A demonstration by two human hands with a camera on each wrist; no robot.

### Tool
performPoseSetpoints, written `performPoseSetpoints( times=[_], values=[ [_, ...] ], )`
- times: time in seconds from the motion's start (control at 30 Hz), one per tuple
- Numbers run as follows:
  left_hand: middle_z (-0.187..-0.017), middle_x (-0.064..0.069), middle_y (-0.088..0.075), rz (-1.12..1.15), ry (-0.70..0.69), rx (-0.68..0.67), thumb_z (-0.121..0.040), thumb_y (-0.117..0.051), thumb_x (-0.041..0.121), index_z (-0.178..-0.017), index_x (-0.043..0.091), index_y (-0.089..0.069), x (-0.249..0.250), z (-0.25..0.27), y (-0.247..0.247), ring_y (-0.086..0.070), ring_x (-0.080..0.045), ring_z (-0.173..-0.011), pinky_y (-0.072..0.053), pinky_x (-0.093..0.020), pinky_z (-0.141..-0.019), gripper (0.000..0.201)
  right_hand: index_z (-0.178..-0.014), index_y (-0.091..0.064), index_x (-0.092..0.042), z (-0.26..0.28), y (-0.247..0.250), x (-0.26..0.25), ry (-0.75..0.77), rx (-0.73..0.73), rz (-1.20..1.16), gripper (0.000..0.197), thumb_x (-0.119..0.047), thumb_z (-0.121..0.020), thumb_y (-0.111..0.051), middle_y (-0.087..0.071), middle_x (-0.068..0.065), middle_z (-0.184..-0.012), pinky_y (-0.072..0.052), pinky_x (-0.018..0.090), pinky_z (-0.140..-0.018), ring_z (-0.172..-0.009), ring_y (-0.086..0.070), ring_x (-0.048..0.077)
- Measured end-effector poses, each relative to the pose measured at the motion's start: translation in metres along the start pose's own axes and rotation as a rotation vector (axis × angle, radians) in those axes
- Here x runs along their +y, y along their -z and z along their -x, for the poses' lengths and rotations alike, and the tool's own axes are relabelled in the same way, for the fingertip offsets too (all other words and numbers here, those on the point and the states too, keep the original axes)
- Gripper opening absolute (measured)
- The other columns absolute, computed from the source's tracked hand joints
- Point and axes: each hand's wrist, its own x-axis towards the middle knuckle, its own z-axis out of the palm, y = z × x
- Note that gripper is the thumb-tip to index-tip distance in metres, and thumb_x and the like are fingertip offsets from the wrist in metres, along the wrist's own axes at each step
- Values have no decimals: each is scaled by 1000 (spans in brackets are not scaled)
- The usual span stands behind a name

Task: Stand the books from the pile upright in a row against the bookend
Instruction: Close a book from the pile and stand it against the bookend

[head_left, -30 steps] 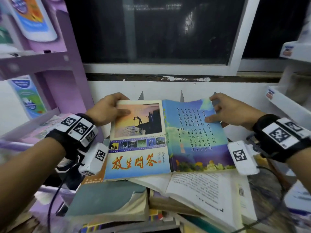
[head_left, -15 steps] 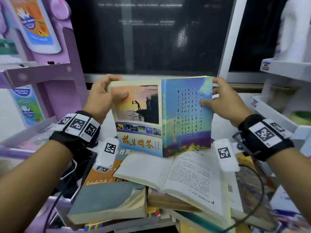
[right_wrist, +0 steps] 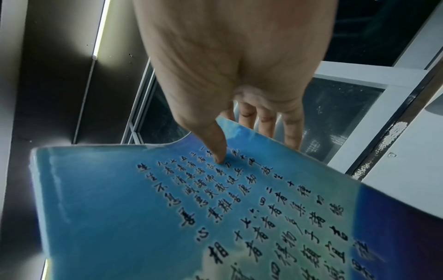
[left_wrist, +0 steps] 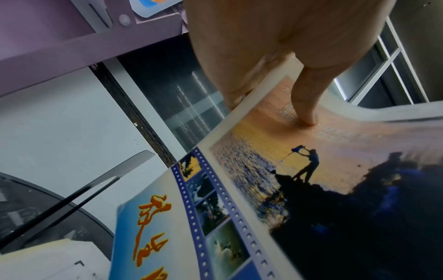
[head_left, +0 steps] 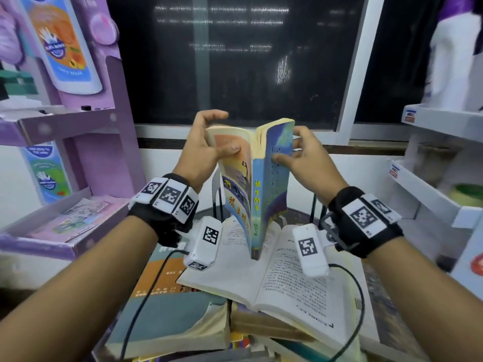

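A blue paperback (head_left: 257, 189) with a sunset cover stands upright above the pile, spine towards me, its two halves folded almost together. My left hand (head_left: 226, 132) grips the front half, thumb (left_wrist: 307, 113) pressed on the sunset cover (left_wrist: 263, 189). Gripping the back half is my right hand (head_left: 288, 146), thumb (right_wrist: 218, 151) on the blue back cover (right_wrist: 191, 208) and fingers behind it. The black metal bookend (head_left: 217, 194) stands just behind the book; its blades (left_wrist: 115, 174) show in the left wrist view. Below lies the pile, with an open book (head_left: 274, 278) on top.
A grey-green book (head_left: 170, 325) lies at the pile's front left. A purple shelf unit (head_left: 78, 126) with a tray of pink booklets (head_left: 65, 223) stands to the left. White shelves (head_left: 431, 194) stand to the right, a dark window (head_left: 235, 61) behind.
The paperback lay open, covers up, on the pile. Both hands lifted it, tipped it upright and folded its halves nearly together, spine towards me.
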Motion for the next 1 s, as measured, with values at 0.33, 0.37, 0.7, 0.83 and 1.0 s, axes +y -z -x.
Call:
performPoseSetpoints(
  times=[0.33,0.37,0.7,0.83,1.0],
  values=[
    [-121,-7,-62,111,72,-196,-76,-68,-1,-127,11,-47,1,-3,2,-62,-15,-103,-53,-28,-82,56,-147,-34,-18,9,-9,-11,115,-230,-24,59,-12,-95,-60,-51,0,-135,-46,20,-92,-119,-51,12],
    [-119,-5,-61,115,83,-209,-76,-67,2,-130,13,-45,1,-3,3,-62,-15,-103,-52,-28,-83,60,-145,-37,-16,11,-10,-12,151,-233,-31,54,-12,-96,-58,-51,1,-134,-45,16,-92,-118,-52,12],
    [-104,-5,-60,138,176,-135,-78,-59,3,-132,14,-47,-11,0,16,-60,-17,-99,-52,-25,-84,57,-125,-58,-20,20,-33,-30,304,-139,90,31,-10,-96,-56,-65,-11,-110,-49,7,-71,-94,-61,0],
    [-93,0,-62,167,191,-9,-86,-52,-12,-125,12,-47,-19,3,26,-62,-11,-85,-52,-22,-72,46,-123,-59,-20,29,-29,-38,220,-158,49,30,-23,-105,-35,-67,-2,-107,-60,29,-56,-92,-66,15],
    [-92,0,-62,232,191,70,-84,-53,-13,-119,13,-48,-22,6,27,-61,-15,-87,-54,-25,-73,44,-119,-58,-21,37,-21,-49,132,-214,-30,39,-43,-103,-31,-67,-3,-97,-59,31,-51,-84,-68,12]
  ],
)
